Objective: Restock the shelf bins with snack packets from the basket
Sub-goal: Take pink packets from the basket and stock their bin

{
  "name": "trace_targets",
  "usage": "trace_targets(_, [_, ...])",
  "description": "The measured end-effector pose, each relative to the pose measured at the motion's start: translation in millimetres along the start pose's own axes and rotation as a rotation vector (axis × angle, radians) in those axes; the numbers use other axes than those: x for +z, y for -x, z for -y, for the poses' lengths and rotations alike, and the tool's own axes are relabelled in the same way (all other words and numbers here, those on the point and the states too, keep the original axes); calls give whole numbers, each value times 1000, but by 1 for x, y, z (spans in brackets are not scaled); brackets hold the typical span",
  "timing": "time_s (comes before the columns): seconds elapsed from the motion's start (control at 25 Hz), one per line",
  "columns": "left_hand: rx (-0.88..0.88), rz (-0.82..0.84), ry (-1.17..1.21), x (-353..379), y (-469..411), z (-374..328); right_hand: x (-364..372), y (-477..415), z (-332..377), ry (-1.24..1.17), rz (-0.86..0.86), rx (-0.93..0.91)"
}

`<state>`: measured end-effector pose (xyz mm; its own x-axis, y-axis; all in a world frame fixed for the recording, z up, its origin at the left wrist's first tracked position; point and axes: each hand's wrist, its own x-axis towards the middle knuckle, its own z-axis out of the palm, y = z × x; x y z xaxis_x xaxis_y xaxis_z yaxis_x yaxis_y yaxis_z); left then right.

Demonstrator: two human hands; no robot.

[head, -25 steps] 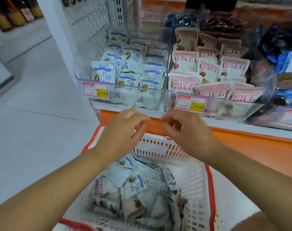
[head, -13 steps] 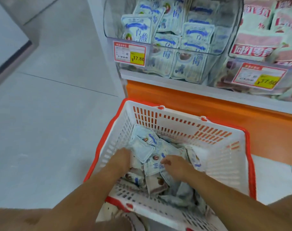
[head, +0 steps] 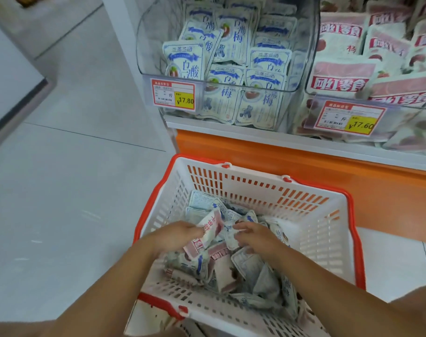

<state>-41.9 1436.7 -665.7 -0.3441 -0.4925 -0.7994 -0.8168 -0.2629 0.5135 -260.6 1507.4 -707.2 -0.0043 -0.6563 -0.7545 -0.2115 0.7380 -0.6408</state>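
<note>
Both hands down in the red-rimmed white plastic basket (head: 255, 188). Left hand (head: 180, 235) pinches a pink-and-white snack packet (head: 210, 227), held clear of the pile, probably sorting for the clear pink-stock bin (head: 401, 110) above the basket. Right hand (head: 253, 235) on blue-and-white packets (head: 227, 237); can't tell if it grips.

From above I find the basket (head: 323, 229) open, its slotted walls closing all four sides. The left hand (head: 175, 235), gripping a red-lettered packet (head: 210, 228), and the right hand (head: 254, 238) take up its middle, over a heap of loose packets (head: 246, 271). The blue-packet bin (head: 151, 45) admits a hand only over its clear front lip; the pink-packet bin (head: 401, 107) seems heaped to its lip, though blur hampers me.
</note>
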Motion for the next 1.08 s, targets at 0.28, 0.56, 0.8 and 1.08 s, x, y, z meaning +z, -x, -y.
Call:
trace_targets(0.28, [159,149,800,27,42,-17,-2,45,33,-498,93,-284])
trace_targets(0.56, [276,-108,739,53,51,-42,-24,78,22,-779,-30,-306])
trace_targets(0.8, [305,-106,960,71,55,-66,-33,93,15,-915,71,-320])
trace_targets(1.08, [460,-232,646,55,72,-106,-65,119,31,-537,-7,-460])
